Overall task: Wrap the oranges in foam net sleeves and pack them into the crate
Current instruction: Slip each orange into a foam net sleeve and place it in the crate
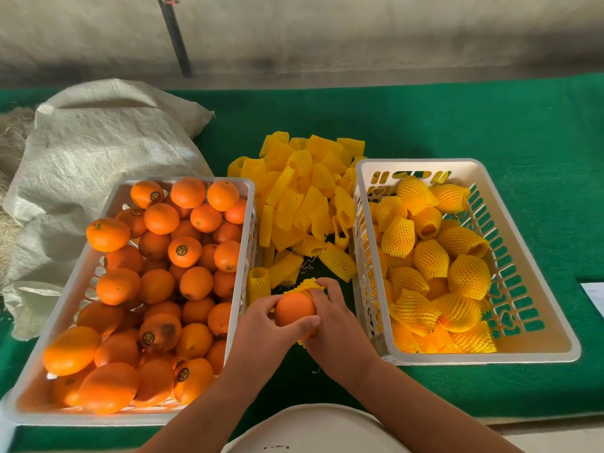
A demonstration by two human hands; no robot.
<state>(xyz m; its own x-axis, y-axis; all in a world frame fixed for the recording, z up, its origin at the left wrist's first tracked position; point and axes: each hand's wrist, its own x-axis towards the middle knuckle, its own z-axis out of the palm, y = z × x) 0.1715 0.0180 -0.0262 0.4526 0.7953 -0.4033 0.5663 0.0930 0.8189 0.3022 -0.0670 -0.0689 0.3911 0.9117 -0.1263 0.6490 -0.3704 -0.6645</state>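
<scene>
Between the two crates, my left hand [271, 325] grips a bare orange [292, 308]. A yellow foam net sleeve [305, 285] is stretched over the orange's far side, and my right hand [333, 313] pinches it there. The left white crate [243, 256] is heaped with several bare oranges [184, 251]. In the right white crate [529, 308] lie several oranges wrapped in yellow sleeves [431, 259]. A pile of empty yellow sleeves [304, 197] sits on the green mat between the crates.
A white woven sack [98, 152] lies behind and to the left of the orange crate. The green mat [490, 125] covers the table up to a grey wall. A white paper corner [593, 295] shows at the right edge.
</scene>
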